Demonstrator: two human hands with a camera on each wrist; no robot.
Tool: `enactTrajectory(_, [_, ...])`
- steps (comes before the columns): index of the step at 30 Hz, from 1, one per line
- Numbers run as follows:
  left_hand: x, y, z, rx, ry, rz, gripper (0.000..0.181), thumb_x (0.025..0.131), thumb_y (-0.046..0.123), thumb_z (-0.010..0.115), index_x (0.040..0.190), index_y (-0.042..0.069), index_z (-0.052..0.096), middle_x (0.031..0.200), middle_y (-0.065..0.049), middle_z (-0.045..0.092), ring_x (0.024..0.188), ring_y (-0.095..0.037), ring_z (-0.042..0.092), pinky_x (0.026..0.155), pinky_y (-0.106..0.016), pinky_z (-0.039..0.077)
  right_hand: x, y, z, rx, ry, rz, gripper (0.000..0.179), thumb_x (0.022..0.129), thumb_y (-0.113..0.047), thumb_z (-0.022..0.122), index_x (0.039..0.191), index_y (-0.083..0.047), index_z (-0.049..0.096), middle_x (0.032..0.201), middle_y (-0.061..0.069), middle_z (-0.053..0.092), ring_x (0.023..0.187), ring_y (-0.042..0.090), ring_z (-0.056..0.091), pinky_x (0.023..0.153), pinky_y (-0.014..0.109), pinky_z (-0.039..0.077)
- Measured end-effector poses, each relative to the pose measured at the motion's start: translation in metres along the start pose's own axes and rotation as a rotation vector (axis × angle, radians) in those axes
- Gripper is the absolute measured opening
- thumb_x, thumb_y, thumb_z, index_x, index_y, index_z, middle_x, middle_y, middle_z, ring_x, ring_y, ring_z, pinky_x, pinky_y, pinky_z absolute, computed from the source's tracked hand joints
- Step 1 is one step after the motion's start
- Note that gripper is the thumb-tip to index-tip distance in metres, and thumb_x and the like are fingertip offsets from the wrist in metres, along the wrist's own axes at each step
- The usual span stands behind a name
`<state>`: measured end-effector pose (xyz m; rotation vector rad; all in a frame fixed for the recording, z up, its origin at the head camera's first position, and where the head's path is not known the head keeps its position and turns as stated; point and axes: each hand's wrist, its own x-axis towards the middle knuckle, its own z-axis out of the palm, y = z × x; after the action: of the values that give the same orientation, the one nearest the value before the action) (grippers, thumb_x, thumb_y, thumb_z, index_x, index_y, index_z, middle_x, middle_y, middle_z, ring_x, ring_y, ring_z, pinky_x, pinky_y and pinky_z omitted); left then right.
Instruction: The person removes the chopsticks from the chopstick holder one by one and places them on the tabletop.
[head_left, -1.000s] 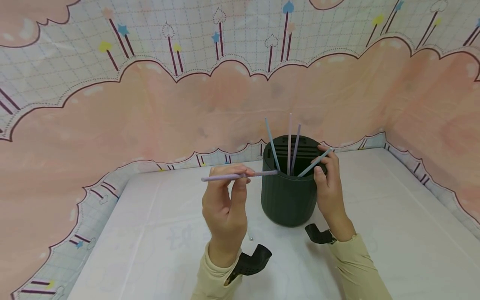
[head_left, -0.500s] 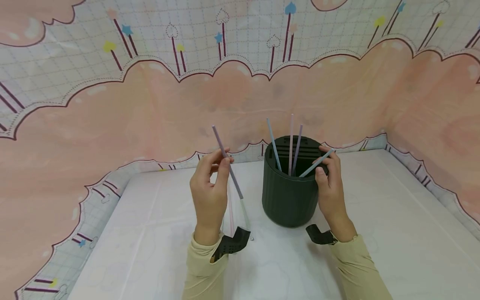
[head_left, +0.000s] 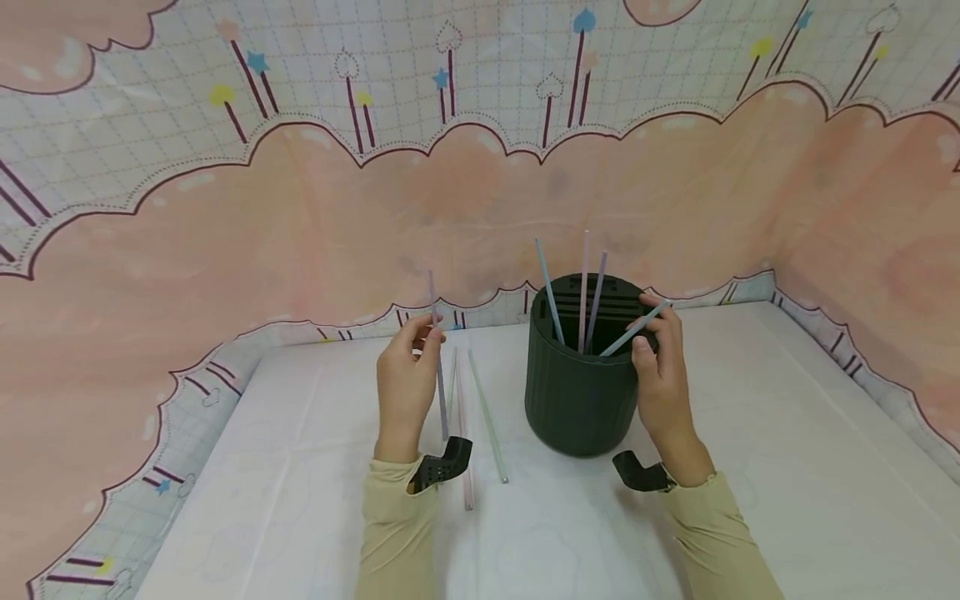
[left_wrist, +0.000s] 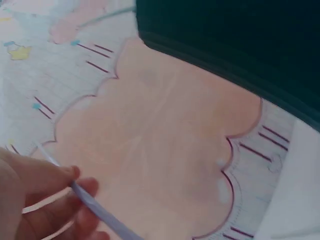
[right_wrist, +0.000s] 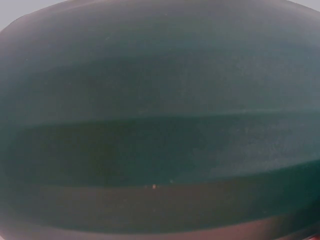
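Observation:
My left hand (head_left: 408,383) pinches a purple straw (head_left: 441,392) between thumb and fingers, left of a dark green ribbed container (head_left: 577,400). The straw stands almost upright in the head view; its lower part also shows in the left wrist view, where the left fingers (left_wrist: 60,175) hold it. My right hand (head_left: 663,375) grips the container's right rim, thumb on the outside. Inside lean a blue straw (head_left: 550,292), a pink straw (head_left: 583,292), a purple straw (head_left: 596,300) and a light blue straw (head_left: 633,329) tilted toward the right hand. The container's wall (right_wrist: 160,150) fills the right wrist view.
On the white table (head_left: 300,483) beside the left hand lie a green straw (head_left: 489,421), a pink straw (head_left: 467,454) and another greenish straw (head_left: 452,379). A patterned peach cloth (head_left: 450,217) rises behind the table and at its sides.
My left hand has moved left, away from the container, with the purple straw turning from nearly level to nearly upright. The straws on the table have come into view. My right hand stays on the rim.

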<state>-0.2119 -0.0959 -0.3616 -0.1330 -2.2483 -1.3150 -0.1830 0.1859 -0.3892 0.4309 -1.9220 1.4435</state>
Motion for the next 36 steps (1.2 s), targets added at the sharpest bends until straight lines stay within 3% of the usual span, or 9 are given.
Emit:
enactTrajectory(6, [0.002,-0.016,0.012,0.161,-0.096,-0.041,0.025,0.091,0.016,0.056,0.114,0.010,0.062,0.091,-0.004,0.067,0.080,-0.018,0.059,0.060,-0.030,0.043,0.000,-0.002,0.000,-0.006,0.001,0.005,0.022,0.096,-0.020,0.036,0.103,0.000,0.044,0.144,0.009,0.028,0.136,0.022,0.020,0.101,0.035,0.021])
enactTrajectory(16, [0.003,-0.039,0.025,0.255,-0.103,-0.041,0.033,0.088,0.011,0.057,0.120,0.006,0.058,0.093,-0.008,0.065,0.080,-0.023,0.060,0.066,-0.038,0.046,0.002,0.000,-0.001,-0.009,-0.003,-0.001,0.023,0.096,-0.017,0.035,0.105,0.001,0.045,0.143,0.011,0.027,0.136,0.026,0.020,0.101,0.034,0.022])
enactTrajectory(23, [-0.001,-0.057,0.033,0.359,-0.183,-0.112,0.036,0.086,0.012,0.059,0.122,0.007,0.057,0.094,-0.006,0.064,0.078,-0.021,0.059,0.063,-0.036,0.045,0.003,0.002,-0.002,-0.013,0.005,0.013,0.026,0.096,-0.021,0.037,0.108,0.000,0.047,0.144,0.011,0.028,0.138,0.024,0.017,0.108,0.052,0.016])
enactTrajectory(36, [-0.013,-0.082,0.043,0.514,-0.328,-0.209,0.035,0.083,0.008,0.056,0.118,0.007,0.061,0.094,-0.012,0.059,0.089,-0.030,0.056,0.071,-0.043,0.047,0.004,0.004,-0.002,-0.011,0.001,0.005,0.029,0.096,-0.023,0.037,0.109,0.001,0.046,0.144,0.012,0.027,0.138,0.024,0.017,0.107,0.054,0.017])
